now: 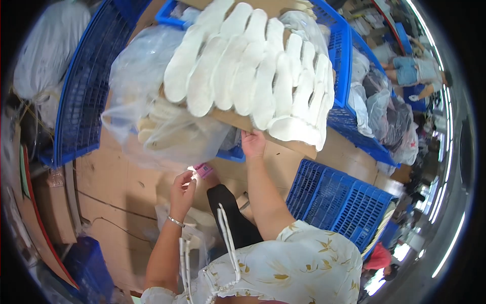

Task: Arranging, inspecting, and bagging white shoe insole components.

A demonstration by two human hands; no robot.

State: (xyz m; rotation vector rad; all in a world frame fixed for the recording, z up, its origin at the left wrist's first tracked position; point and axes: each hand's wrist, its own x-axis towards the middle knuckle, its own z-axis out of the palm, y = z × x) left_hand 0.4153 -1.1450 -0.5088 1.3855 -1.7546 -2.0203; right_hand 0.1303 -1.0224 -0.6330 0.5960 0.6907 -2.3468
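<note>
My right hand (252,143) grips the near edge of a brown cardboard sheet (238,120) that carries overlapping rows of white shoe insoles (253,71). The sheet lies tilted over a blue plastic crate (340,50). My left hand (183,188) is lower, fingers pinched on a small pale piece, close to a small pink thing (204,169); what the piece is I cannot tell. A silver bracelet circles my left wrist.
A clear plastic bag (152,101) of pale insoles sits left of the sheet. Blue crates stand at left (83,91) and at lower right (339,200). Cardboard (116,192) covers the floor. Bagged goods fill a crate at right (379,111). Another person (415,71) sits at far right.
</note>
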